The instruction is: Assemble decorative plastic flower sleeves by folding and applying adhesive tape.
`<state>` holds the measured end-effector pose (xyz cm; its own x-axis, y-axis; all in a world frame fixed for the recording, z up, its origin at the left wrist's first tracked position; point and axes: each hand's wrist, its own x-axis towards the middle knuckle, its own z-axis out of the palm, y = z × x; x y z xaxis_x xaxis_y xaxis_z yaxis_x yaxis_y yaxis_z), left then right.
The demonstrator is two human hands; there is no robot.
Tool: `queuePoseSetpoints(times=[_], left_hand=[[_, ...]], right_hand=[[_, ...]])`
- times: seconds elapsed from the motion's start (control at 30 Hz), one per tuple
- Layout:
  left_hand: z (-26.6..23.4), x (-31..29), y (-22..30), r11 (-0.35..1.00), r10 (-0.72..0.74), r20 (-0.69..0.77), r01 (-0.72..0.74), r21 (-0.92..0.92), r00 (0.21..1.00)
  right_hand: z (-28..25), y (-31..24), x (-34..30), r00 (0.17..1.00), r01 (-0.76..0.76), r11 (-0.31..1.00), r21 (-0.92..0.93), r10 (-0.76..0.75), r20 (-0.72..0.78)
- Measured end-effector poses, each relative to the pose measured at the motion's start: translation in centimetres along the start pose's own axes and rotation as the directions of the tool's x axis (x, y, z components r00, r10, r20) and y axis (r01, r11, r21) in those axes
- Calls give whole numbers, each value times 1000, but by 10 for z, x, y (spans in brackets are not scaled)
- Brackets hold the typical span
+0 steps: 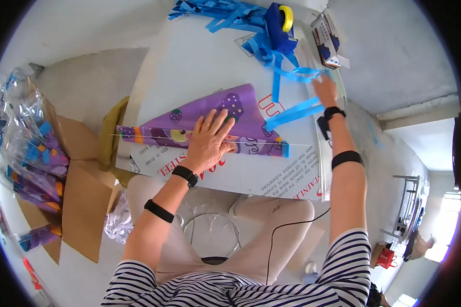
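My left hand (210,140) lies flat with its fingers spread, pressing on a triangular purple fabric piece (200,112) printed with dotted berries and cartoon figures. A thin white string or rod (161,136) runs along the fabric's near, folded edge, and a blue tab (286,150) marks its right end. My right hand (325,91) is closed at the table's right side, its fingertips on a blue ribbon (302,75). Another blue strip (294,113) stretches from the fabric's right edge toward my right wrist. The fingertips are small and slightly blurred.
The table (164,66) carries a pile of blue ribbons (225,13) and a blue tape dispenser (280,30) with a yellow roll at the back. A small box (327,43) stands at the far right. An open cardboard box (89,204) with plastic-wrapped purple pieces (46,153) is on the left.
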<state>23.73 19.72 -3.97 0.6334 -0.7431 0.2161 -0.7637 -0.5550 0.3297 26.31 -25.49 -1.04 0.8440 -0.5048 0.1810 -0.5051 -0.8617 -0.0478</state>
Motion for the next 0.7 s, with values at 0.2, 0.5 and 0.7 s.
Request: queuePoseSetpoints(times=[0.2,0.5,0.7], left_hand=[[-4,-12,8,1000,26,22,-26,-4,999],[6,-13,9,997,10,-16,-9,81,1000],[8,-10,5,994,30,5,-31,108,1000]], right_hand=[[-71,52,40,997,-33,952,-305,12,-70],[-46,-77,-190,925,334,910,247,-266,-272],[-27,-168,-272,816,549,752,364,-577,-36]])
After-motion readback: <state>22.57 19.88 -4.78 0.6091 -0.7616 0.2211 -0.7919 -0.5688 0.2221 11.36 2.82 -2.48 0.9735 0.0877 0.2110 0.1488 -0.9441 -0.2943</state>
